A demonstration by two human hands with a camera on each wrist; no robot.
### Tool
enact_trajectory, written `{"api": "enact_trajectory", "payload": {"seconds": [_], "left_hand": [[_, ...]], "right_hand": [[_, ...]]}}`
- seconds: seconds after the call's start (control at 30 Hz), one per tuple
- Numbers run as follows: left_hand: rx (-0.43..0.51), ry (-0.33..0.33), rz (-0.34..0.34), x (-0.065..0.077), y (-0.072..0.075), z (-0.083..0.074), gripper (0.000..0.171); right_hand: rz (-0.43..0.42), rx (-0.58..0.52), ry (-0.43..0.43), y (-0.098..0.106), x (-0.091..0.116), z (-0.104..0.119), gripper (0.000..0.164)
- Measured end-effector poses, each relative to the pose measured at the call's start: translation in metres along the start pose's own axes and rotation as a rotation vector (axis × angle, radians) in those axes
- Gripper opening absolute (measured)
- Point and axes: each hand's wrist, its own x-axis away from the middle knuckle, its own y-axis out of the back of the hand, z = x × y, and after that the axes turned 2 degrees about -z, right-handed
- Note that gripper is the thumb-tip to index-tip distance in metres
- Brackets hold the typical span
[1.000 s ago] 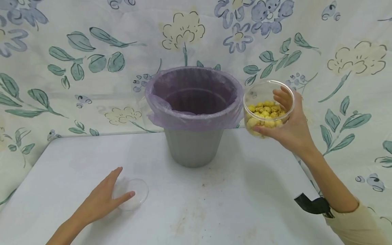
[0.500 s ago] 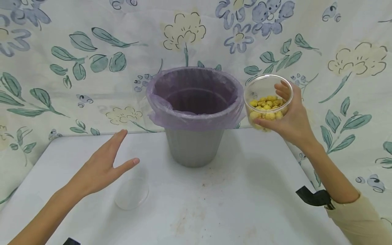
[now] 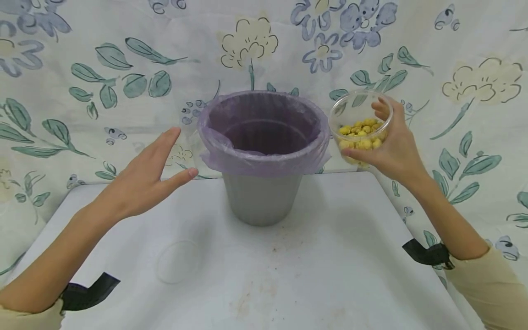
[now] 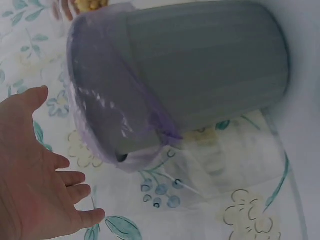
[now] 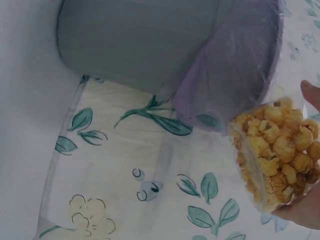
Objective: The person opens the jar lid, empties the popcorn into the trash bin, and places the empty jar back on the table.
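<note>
My right hand (image 3: 393, 144) grips a clear plastic tub (image 3: 360, 110) by its side, tilted slightly, just right of the bin's rim. Yellow popcorn (image 5: 280, 150) fills the lower part of the tub. At the middle stands a grey trash bin (image 3: 261, 197), its mouth lined with a purple plastic bag (image 3: 264, 162) folded over the rim. Left of the bin my left hand (image 3: 142, 176) is raised in the air, fingers straight and thumb spread, holding nothing. In the left wrist view that hand's palm faces the bin. A clear round lid (image 3: 179, 262) lies flat on the table.
The white table (image 3: 330, 275) bears scattered brown crumbs and stains in front of the bin. A white cloth (image 3: 136, 110) with flowers and leaves hangs behind and at both sides. Black straps (image 3: 429, 252) sit at both wrists' sleeves.
My left hand has risen from over the lid on the table, up and forward beside the bin. The right hand has lifted the tub of popcorn slightly.
</note>
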Motion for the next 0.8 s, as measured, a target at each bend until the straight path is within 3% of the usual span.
{"api": "enact_trajectory", "payload": {"seconds": [0.3,0.63,0.8], "left_hand": [[-0.007,-0.024,0.048,-0.029,0.016,-0.015,0.091],[-0.058,-0.051,0.053,-0.064,0.02,-0.028,0.09],[-0.087,-0.028,0.101,-0.082,0.022,-0.028,0.092]], "right_hand": [[0.034,0.055,0.0,0.005,-0.016,0.0,0.11],[0.076,0.118,-0.027,0.006,-0.037,-0.004,0.114],[0.102,0.159,-0.001,0.003,-0.045,-0.005,0.116]]}}
